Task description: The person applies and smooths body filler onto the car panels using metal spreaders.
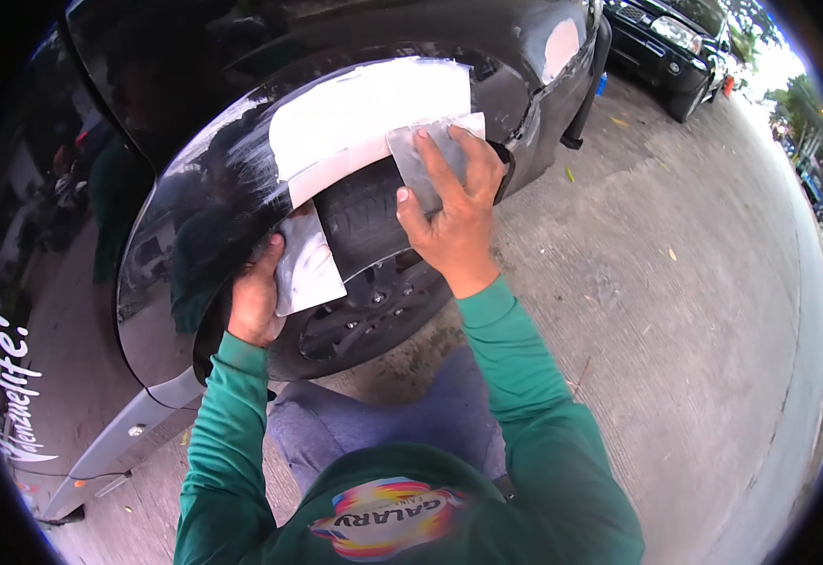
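A broad patch of white body filler (364,108) covers the black wheel arch of a car, with a paler pinkish band along its lower edge. My right hand (459,202) grips a thin grey flat putty spreader (411,165), fingers laid over its face. The spreader's top edge overlaps the lower right of the patch. To the left, my left hand (257,294) pinches a flat whitish plate (310,264) by its left side. That plate sits in front of the tyre, just below the filler's lower left corner.
Behind both hands are the tyre (360,207) and dark wheel rim (374,306). Another filler patch (560,49) shows on the bumper. A second black car (666,42) stands at upper right on the concrete ground (647,282). White lettering (16,386) marks the door.
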`<state>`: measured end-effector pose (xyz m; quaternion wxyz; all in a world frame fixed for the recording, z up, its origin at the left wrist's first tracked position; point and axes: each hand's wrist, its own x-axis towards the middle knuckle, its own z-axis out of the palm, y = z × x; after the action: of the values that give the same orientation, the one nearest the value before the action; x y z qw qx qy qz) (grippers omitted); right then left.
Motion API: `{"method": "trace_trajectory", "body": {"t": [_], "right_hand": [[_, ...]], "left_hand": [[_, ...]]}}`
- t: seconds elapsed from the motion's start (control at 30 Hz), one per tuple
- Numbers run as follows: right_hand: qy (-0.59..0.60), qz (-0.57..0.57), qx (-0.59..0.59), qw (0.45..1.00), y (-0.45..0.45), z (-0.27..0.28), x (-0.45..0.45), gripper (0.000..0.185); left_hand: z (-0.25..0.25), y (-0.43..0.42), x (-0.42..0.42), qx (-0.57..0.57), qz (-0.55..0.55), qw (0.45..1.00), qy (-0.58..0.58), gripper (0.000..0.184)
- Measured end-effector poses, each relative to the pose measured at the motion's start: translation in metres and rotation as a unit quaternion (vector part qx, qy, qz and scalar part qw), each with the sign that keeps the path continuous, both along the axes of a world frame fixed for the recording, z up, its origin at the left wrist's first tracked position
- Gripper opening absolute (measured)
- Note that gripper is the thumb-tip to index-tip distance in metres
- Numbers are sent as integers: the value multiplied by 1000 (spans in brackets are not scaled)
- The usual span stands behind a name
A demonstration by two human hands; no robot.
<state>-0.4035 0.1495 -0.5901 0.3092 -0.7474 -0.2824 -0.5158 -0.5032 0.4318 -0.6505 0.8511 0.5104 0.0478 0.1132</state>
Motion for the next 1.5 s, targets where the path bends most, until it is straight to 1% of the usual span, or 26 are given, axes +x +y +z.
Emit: {"method": "trace_trajectory", "body": {"t": [0.07,0.13,0.33,0.37,0.43,0.5,0.57,0.63,0.73,0.8,0.87,0.9,1.07,1.2,1.27,1.3,1.37,1.5], "right_hand": [[-2,4,4,1000,3,-4,5,70],[-22,2,8,1000,5,-9,11,71],[-35,12,21,999,8,-28,21,70],[-34,12,21,999,4,-32,19,70],[-6,13,-18,1000,-9,-42,11,69],[-6,20,-5,1000,-14,-48,5,69],[-6,28,7,1000,-16,-48,5,68],[-27,12,30,999,-12,-34,7,69],[-32,17,48,998,-4,-22,18,70],[-35,19,51,998,1,-20,23,70],[-37,-1,33,999,4,-18,24,67],[-36,-2,33,999,6,-18,25,67],[-58,-2,42,997,9,-22,33,68],[-44,3,42,998,4,-30,24,72],[33,-13,-17,999,-6,-46,7,72],[47,8,-13,999,-8,-63,4,70],[39,10,5,999,-14,-69,-6,70],[7,4,48,999,-18,-45,3,68]], "left_hand": [[12,-5,-6,-1,-12,1000,-6,45],[8,-1,-5,-6,-20,1000,16,45],[15,-4,-8,-7,-20,1000,15,42],[15,-4,-8,-5,-22,1000,19,42],[16,-4,-8,-3,-24,999,22,42],[15,-3,-8,-3,-25,999,26,41],[13,-1,-7,0,-20,999,28,41],[12,0,-8,4,-17,999,32,40],[14,-2,-8,3,-19,999,33,40],[15,-3,-8,17,-23,999,24,44],[17,-4,-8,11,-21,999,25,42],[17,-4,-8,4,-18,999,26,39],[14,-2,-8,4,-11,999,36,40],[14,-2,-8,5,-8,999,39,40],[16,-4,-7,5,-14,999,35,40],[17,-4,-8,5,-16,999,33,40],[14,-4,-6,11,-11,1000,25,40],[12,-2,-7,14,-11,1000,25,40]]}}
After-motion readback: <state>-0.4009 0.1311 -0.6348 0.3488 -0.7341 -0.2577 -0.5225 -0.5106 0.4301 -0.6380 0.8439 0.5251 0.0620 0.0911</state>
